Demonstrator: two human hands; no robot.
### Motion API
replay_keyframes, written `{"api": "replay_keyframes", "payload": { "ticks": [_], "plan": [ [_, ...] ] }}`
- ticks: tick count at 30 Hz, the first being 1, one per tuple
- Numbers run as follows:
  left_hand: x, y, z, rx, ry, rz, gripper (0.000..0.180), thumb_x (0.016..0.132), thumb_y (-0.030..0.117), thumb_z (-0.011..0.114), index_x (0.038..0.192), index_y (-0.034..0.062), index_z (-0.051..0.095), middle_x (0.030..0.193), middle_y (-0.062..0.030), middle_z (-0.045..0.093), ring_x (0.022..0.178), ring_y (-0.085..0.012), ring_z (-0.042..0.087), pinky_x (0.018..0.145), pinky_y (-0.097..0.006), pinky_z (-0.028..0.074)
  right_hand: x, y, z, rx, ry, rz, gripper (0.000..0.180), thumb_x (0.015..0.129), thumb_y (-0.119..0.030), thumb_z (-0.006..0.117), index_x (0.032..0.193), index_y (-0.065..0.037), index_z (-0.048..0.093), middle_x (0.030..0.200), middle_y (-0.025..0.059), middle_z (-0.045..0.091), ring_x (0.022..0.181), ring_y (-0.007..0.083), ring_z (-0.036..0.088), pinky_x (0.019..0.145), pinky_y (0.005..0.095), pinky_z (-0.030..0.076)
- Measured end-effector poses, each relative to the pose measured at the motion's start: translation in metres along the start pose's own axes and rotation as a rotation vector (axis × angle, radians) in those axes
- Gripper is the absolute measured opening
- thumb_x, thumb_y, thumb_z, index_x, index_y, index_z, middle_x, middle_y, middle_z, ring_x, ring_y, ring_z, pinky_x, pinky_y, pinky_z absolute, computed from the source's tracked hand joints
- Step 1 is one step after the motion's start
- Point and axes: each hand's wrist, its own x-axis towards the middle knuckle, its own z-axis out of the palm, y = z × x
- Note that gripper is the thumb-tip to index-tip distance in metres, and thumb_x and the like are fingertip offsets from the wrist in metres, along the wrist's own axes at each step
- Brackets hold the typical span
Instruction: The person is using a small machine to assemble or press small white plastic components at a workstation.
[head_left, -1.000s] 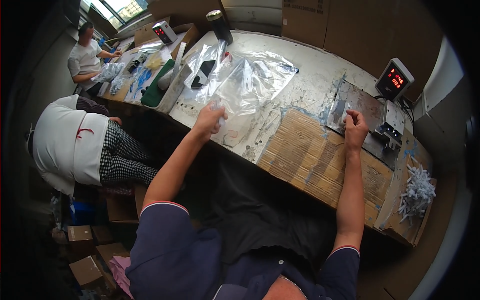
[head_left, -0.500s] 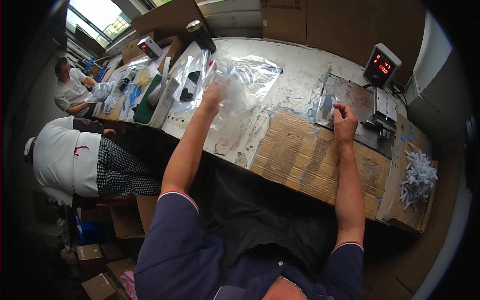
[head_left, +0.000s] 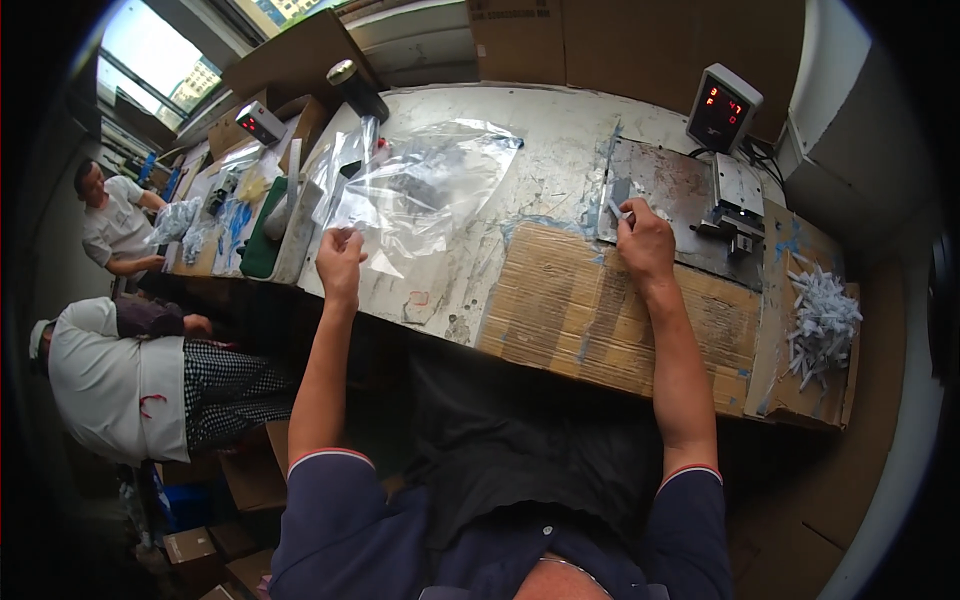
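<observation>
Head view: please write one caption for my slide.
At a worn white table, the left hand is beside clear plastic, the right hand over a metal plate.

Head cam, L of pair, fisheye, down/fwd over bench (head_left: 560, 120), L hand (head_left: 341, 262), R hand (head_left: 645, 240) near

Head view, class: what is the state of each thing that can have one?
Left hand: fingers curled; grip unclear
Right hand: pinching a small pale strip
Clear plastic: spread, wrinkled
Near display: lit red
Far display: lit red
Cardboard sheet: lying flat
White pieces: piled loosely
Black flask: lid apparently on
</observation>
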Motion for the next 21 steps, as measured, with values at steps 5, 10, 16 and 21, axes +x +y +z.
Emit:
{"api": "replay_keyframes", "payload": {
  "ticks": [5,10,16,21],
  "plan": [
    [-0.082,0.009,-0.014,-0.034,0.134,0.07,0.026,0.101,0.007,0.06,0.125,-0.0012,0.061,0.108,-0.0053,0.065,0.092,-0.0116,0.065,0.07,-0.024,0.055,-0.004,-0.003,-0.01,-0.227,-0.01,0.01,0.012,0.086,-0.015,0.065,0.091,-0.005,0.07,0.081,0.0184,0.073,0.078,0.0391,0.072,0.073,0.0476,0.057],
    [-0.121,0.036,0.012,-0.043,0.136,0.305,0.02,0.103,0.005,0.058,0.121,-0.001,0.061,0.107,-0.0072,0.066,0.09,-0.0118,0.064,0.069,-0.024,0.055,-0.013,0.003,-0.022,-0.348,0.033,0.02,0.01,0.082,-0.015,0.065,0.083,-0.005,0.069,0.087,0.0172,0.071,0.086,0.0362,0.07,0.075,0.0476,0.057],
    [-0.142,0.067,0.114,-0.297,-0.185,0.333,0.019,0.102,0.001,0.057,0.12,-0.0019,0.06,0.107,-0.0086,0.066,0.087,-0.0123,0.064,0.069,-0.024,0.055,-0.055,0.038,-0.061,-0.278,0.279,0.054,0.011,0.081,-0.014,0.065,0.075,-0.006,0.062,0.086,0.0132,0.068,0.087,0.0357,0.066,0.071,0.0491,0.055],
    [-0.146,0.103,0.235,-0.424,-0.487,0.323,0.017,0.1,0.004,0.061,0.117,0.0006,0.063,0.104,-0.0062,0.066,0.082,-0.01,0.064,0.064,-0.023,0.054,-0.067,0.061,-0.086,-0.279,0.393,0.228,0.016,0.082,-0.016,0.069,0.073,-0.006,0.061,0.078,0.0128,0.068,0.079,0.0371,0.067,0.068,0.0498,0.054]
  ]
}}
